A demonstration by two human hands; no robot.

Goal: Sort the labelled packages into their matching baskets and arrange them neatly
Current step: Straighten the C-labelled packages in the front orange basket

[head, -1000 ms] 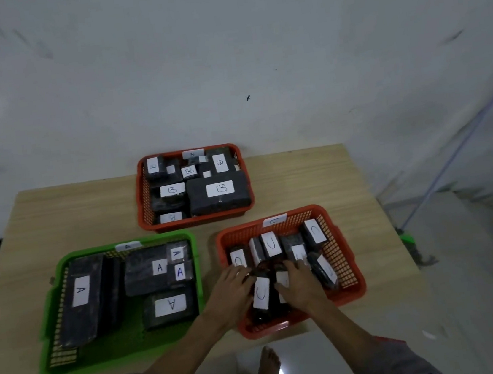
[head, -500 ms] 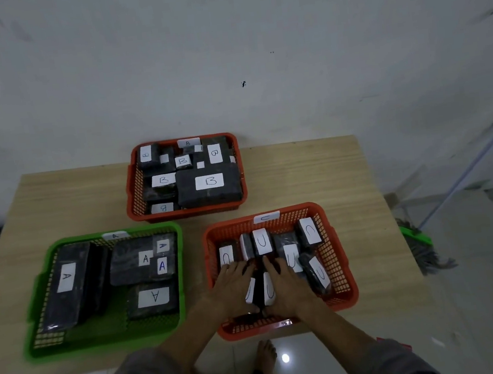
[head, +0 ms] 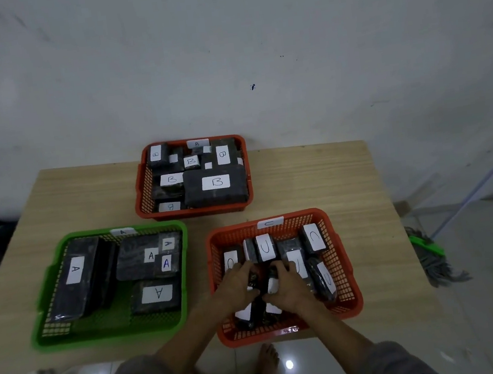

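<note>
Head view: I see no packages loose on the table. My left hand and right hand grip small C packages inside the near-right C basket; I judge only tidying remains.

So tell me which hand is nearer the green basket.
Left. The left hand is in the C basket, on the side facing the green basket; the right hand is beyond it.

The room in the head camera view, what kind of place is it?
Probably a plain room at home: bare scuffed wall, glossy tiled floor, a mop beside a small wooden table.
</note>
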